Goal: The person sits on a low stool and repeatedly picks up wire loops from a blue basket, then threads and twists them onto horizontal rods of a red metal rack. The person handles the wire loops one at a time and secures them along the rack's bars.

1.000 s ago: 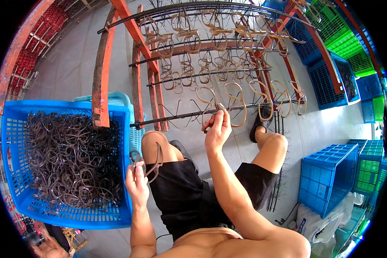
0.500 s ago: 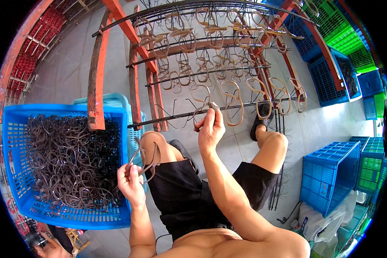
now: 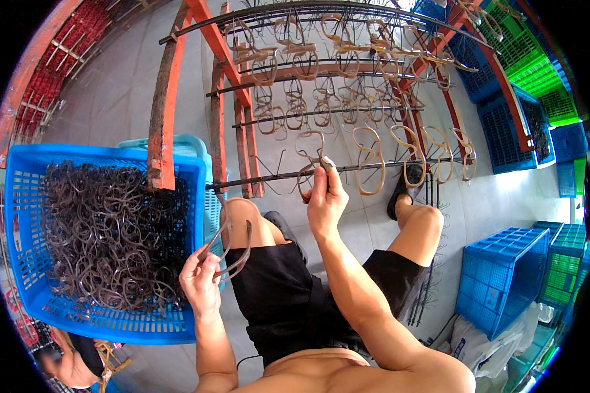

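Note:
My left hand [image 3: 200, 281], closed, pinches a brownish spectacle frame [image 3: 247, 252] in front of my left knee, beside the basket. Farther forward, my right hand [image 3: 326, 203] is raised to the rack's nearest black rod [image 3: 269, 177]. Its thumb and fingers are closed on the bridge of another spectacle frame [image 3: 322, 139], which stands at the rod with one rim above and one below. To its right on that rod hang several amber-brown spectacle frames [image 3: 383, 164]. Thin bent wire prongs stick out of the rod to the left of my right hand.
At left stands a blue basket [image 3: 105, 335] heaped with dark spectacle frames [image 3: 111, 242]. An orange rack [image 3: 164, 111] carries more rods of frames. Blue crates [image 3: 498, 275] and white bags [image 3: 485, 350] lie to the right. Another person [image 3: 72, 367] is at lower left.
The whole view has shifted slightly, the rack now sitting farther right. In my left hand the spectacle frame has tipped over to the right. My right hand stays pinched on its frame at the rod.

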Demonstrator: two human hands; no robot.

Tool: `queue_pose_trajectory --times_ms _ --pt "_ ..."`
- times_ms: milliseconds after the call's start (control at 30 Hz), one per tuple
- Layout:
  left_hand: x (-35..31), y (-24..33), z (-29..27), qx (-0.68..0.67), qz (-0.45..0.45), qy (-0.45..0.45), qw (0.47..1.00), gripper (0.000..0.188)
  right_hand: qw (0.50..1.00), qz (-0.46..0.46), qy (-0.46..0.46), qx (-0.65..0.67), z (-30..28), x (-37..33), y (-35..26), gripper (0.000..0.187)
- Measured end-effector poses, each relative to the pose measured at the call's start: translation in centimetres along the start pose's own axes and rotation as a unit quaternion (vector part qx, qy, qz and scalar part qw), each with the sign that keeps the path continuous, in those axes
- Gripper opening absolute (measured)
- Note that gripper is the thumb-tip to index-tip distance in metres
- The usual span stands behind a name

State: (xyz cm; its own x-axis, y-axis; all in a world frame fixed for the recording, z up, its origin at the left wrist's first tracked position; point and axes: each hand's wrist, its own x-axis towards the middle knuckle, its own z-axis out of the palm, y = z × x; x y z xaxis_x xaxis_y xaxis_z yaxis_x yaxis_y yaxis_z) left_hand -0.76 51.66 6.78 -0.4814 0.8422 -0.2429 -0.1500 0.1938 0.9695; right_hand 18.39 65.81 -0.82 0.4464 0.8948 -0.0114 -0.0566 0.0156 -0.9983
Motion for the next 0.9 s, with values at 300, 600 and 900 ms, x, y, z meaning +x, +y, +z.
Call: queue_pose_trajectory --times_ms 300,600,900 --pt "-0.1 -0.5 0.7 -0.083 -0.002 -0.016 0.996 0.016 0.999 -0.025 0.012 -0.045 0.4 0.1 -0.3 0.02" --pt "-1.2 -0.2 1.5 -0.177 -0.005 -0.078 0.981 0.018 0.992 -0.012 -0.043 -0.115 -2.9 -0.4 -1.6 0.025" --pt "0.2 -1.5 3.9 -0.025 0.016 -0.128 0.991 0.015 0.967 0.031 -0.251 0.007 -1.7 -5.9 -7.0 0.04"
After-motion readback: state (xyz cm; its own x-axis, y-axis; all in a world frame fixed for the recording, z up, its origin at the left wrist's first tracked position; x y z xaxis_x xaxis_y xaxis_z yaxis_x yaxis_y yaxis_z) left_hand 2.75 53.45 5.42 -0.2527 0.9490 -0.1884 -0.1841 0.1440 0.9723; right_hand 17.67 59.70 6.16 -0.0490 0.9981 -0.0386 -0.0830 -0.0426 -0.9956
